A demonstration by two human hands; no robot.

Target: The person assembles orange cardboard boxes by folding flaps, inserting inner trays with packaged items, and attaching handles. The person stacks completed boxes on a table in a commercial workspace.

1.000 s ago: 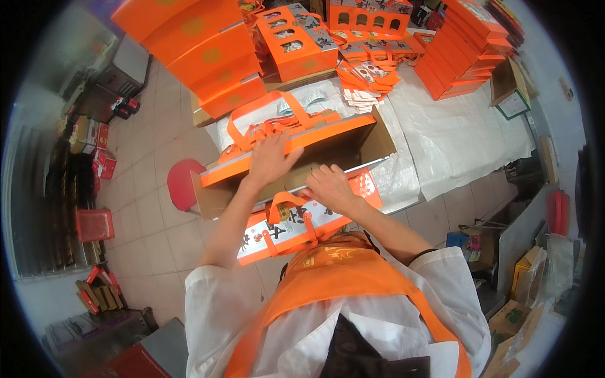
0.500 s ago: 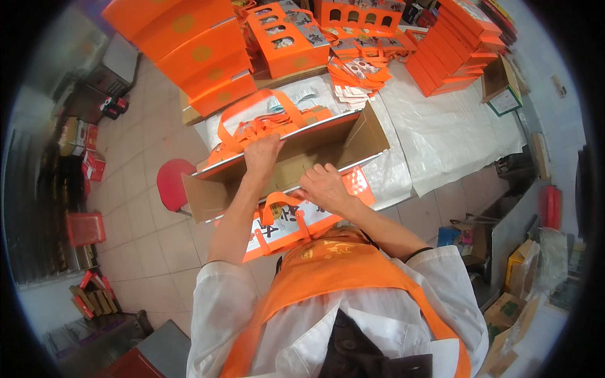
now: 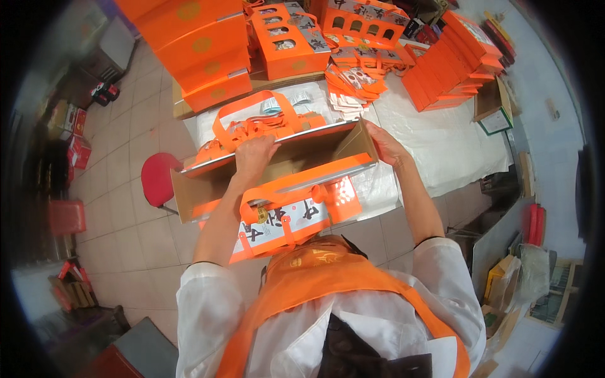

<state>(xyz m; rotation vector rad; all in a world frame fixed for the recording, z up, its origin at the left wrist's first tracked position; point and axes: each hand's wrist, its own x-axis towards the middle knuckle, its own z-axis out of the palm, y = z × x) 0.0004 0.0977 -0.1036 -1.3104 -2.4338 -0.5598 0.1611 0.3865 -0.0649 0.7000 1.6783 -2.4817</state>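
An orange gift box (image 3: 296,165) stands in front of me, its top open and its brown cardboard inside showing. My left hand (image 3: 255,156) has its fingers curled over the far top edge. At the right end my right hand (image 3: 386,143) grips the end panel; some of its fingers are hidden behind the cardboard. Along the near edge an orange flap (image 3: 309,175) is folded over. A looped orange handle (image 3: 252,211) hangs down the printed white and orange front panel (image 3: 290,217). Another orange handle (image 3: 255,99) arches up beyond the far edge.
Behind the box, loose orange straps (image 3: 265,126) lie on a table with white sheeting (image 3: 435,142). Stacked orange boxes (image 3: 201,47) rise at the far left, with more boxes (image 3: 441,69) at the far right. A red stool (image 3: 161,179) stands left of the table.
My right hand has moved from the middle of the near edge to the box's right end. The near orange flap now lies folded over that edge. My left hand stays on the far edge.
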